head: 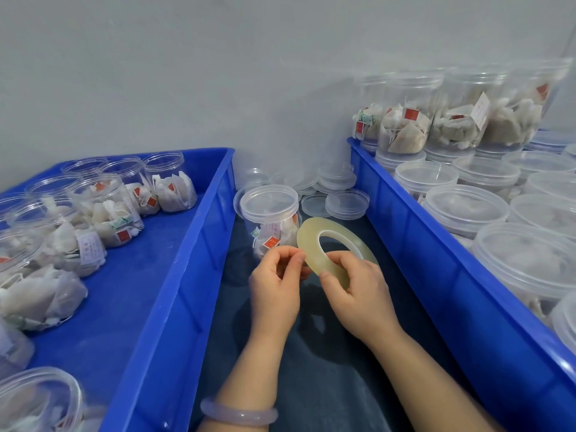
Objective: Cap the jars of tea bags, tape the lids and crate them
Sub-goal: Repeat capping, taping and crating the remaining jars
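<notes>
Tape roll (308, 244) in the pinch of left hand (276, 285) and right hand (358, 291), loose end indiscernible, near rim behind them.

Bare forearms, no sleeves — pale lilac bangle (238, 415) on left wrist

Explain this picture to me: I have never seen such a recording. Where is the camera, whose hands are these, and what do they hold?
There is no machine here: a person works with bare hands, and the single picture comes from a camera worn on the head, looking down. The right hand holds a flat translucent yellowish roll of tape, while the left hand pinches at its edge. Just behind stands a clear plastic jar of tea bags, lid on, on a dark surface. Farther back lie loose clear lids. A blue plastic crate on the left and a second blue crate on the right both hold more such jars.
</notes>
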`<state>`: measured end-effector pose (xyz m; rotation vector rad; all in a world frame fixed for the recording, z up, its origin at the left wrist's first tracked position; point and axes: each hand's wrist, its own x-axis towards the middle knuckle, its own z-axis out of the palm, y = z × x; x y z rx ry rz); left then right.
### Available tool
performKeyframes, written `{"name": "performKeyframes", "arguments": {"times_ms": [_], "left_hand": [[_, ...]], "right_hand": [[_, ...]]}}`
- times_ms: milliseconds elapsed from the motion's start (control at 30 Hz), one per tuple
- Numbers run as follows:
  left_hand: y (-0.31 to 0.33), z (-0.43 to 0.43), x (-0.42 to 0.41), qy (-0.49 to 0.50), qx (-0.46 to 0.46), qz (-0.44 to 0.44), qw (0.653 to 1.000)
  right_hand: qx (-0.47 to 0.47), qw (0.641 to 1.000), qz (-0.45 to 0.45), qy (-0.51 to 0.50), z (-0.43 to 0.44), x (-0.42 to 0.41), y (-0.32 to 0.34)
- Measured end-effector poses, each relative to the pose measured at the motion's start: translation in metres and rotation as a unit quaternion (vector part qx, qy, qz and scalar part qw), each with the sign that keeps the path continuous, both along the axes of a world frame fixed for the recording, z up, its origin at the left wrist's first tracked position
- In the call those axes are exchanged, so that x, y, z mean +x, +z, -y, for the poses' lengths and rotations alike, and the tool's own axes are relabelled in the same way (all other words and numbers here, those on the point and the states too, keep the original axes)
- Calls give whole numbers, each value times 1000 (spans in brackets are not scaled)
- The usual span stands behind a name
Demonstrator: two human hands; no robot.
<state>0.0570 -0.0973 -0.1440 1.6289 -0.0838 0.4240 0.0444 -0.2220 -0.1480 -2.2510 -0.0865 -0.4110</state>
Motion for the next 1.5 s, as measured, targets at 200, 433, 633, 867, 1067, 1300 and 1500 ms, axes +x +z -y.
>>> {"name": "performKeyframes", "arguments": {"times_ms": [200, 433, 633, 867, 1067, 1300, 1500], "left_hand": [[3, 2, -1, -26, -69, -13, 997], [6, 0, -3, -8, -57, -11, 998], [5, 0, -1, -10, -94, -16, 995], [1, 0, 2, 12, -67, -23, 997], [3, -2, -1, 3, -61, -13, 998], [-1, -3, 2, 17, 26, -1, 1000], [-3, 0, 1, -14, 122, 16, 992]], "right_hand": [[10, 1000, 5, -6, 0, 1, 2], [6, 1000, 2, -5, -1, 0, 4], [-1, 1000, 16, -5, -1, -1, 4], [-14, 1000, 17, -2, -1, -1, 5], [-10, 999, 29, -12, -2, -1, 4], [-46, 998, 42, -11, -1, 0, 2], [-26, 998, 31, -39, -1, 0, 5]]}}
